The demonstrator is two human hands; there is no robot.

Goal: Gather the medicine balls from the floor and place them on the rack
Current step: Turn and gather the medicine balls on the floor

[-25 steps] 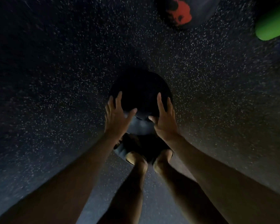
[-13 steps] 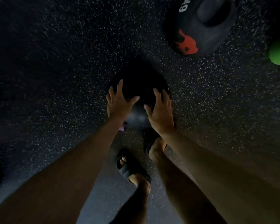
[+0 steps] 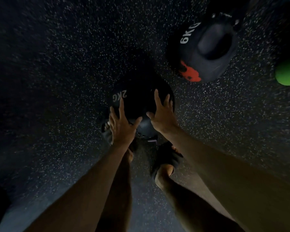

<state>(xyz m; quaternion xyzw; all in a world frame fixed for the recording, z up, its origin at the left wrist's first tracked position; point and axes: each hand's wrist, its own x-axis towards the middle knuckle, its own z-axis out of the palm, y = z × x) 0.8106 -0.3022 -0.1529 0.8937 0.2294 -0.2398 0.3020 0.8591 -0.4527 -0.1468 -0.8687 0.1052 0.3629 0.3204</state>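
Observation:
A black medicine ball marked 2KG is up off the floor between my two hands, above my feet. My left hand presses its near left side with spread, straight fingers. On the near right side lies my right hand, fingers straight over the top. A second black medicine ball, marked 6KG with a red patch and a recessed grip, lies on the floor at the upper right. No rack is in view.
Dark speckled rubber floor fills the view. A green rounded object sits at the right edge. My feet in dark sandals stand under the carried ball. The scene is dim.
The view has moved forward, so the 6KG ball has come fully into view. My feet have stepped. The 2KG marking now shows on the carried ball.

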